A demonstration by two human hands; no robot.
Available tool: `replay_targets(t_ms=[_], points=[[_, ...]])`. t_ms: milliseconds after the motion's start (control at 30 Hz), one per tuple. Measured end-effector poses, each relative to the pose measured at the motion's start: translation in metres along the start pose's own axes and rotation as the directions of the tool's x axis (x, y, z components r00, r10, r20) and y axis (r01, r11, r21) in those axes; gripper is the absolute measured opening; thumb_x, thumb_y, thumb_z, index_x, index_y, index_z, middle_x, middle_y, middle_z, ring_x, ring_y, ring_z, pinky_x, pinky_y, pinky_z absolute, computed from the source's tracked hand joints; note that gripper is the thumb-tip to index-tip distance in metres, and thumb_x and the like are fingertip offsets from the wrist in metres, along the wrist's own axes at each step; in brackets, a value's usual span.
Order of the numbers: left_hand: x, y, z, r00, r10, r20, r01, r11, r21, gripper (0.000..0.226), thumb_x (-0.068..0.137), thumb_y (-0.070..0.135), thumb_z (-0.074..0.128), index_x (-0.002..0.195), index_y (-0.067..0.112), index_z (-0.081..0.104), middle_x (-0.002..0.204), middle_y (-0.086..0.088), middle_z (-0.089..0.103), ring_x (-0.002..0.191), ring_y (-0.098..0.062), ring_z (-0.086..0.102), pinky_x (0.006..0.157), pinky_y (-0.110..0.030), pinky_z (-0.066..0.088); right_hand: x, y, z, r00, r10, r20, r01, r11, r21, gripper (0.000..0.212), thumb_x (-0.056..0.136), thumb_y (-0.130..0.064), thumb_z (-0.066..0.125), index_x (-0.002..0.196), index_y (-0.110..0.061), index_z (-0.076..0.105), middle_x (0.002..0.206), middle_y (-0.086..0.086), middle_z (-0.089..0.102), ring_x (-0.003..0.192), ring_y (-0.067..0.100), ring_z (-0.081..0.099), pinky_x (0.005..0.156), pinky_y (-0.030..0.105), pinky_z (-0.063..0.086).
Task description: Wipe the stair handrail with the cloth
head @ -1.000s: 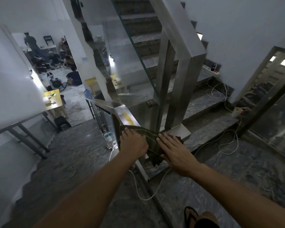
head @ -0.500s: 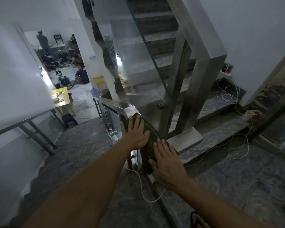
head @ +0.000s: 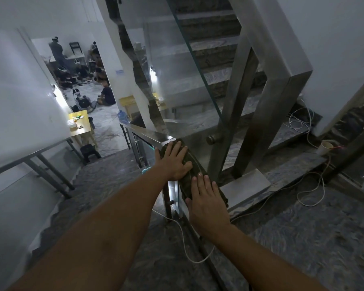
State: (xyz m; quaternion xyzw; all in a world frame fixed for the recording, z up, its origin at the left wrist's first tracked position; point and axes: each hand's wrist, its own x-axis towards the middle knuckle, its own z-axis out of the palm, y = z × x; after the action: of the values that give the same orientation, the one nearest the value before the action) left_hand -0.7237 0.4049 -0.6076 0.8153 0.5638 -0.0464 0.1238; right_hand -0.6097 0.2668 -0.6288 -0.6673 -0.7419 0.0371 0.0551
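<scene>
Head view: both hands [head: 208, 200] flatten cloth [head: 194, 168] on handrail [head: 149, 134].

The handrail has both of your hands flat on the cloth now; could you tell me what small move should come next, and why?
Probably slide the cloth forward down the handrail. Both the left hand and the right hand press flat on it, and bare metal lies just beyond the left fingertips, apparently not yet wiped.
</scene>
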Motion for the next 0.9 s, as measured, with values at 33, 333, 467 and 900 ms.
replay_targets(t_ms=[33, 333, 467, 900], points=[[0.003, -0.002, 0.000, 1.000, -0.002, -0.001, 0.002, 1.000, -0.008, 0.068, 0.095, 0.055, 0.025, 0.151, 0.025, 0.002, 0.162, -0.004, -0.011, 0.147, -0.027, -0.015, 0.110, -0.063, -0.012, 0.004, -0.001, -0.001, 1.000, -0.017, -0.001, 0.017, 1.000, 0.017, 0.065, 0.094, -0.043, 0.022, 0.144, -0.002, 0.024, 0.151, 0.022, 0.029, 0.141, 0.035, 0.025, 0.111, 0.047, 0.009], [0.024, -0.015, 0.003, 0.996, -0.076, -0.055, 0.067, 0.987, -0.145, 0.067, 0.097, 0.049, 0.026, 0.151, 0.021, 0.000, 0.162, -0.005, -0.010, 0.147, -0.026, -0.017, 0.113, -0.060, -0.007, 0.035, -0.007, 0.009, 1.000, -0.017, -0.006, 0.017, 1.000, -0.012, 0.066, 0.089, -0.034, 0.050, 0.141, 0.002, 0.031, 0.145, 0.025, 0.037, 0.136, 0.037, 0.034, 0.110, 0.051, 0.021], [0.023, -0.009, 0.007, 0.984, -0.148, -0.094, 0.125, 0.967, -0.220, 0.068, 0.097, 0.045, 0.027, 0.151, 0.014, -0.001, 0.161, -0.008, -0.009, 0.147, -0.028, -0.016, 0.115, -0.054, -0.008, 0.039, -0.006, 0.011, 0.999, -0.025, -0.030, 0.024, 0.999, -0.029, 0.068, 0.086, -0.035, 0.055, 0.139, 0.002, 0.035, 0.143, 0.025, 0.041, 0.134, 0.037, 0.038, 0.108, 0.051, 0.025], [-0.020, 0.024, 0.024, 0.935, -0.319, -0.154, 0.213, 0.853, -0.476, 0.073, 0.097, 0.031, 0.037, 0.149, 0.001, -0.005, 0.160, -0.018, -0.006, 0.148, -0.034, -0.002, 0.120, -0.045, 0.002, -0.003, 0.005, 0.001, 0.991, -0.108, -0.077, 0.102, 0.992, -0.070, 0.056, 0.084, -0.038, 0.043, 0.126, -0.002, 0.054, 0.127, 0.019, 0.060, 0.117, 0.032, 0.058, 0.099, 0.045, 0.033]])
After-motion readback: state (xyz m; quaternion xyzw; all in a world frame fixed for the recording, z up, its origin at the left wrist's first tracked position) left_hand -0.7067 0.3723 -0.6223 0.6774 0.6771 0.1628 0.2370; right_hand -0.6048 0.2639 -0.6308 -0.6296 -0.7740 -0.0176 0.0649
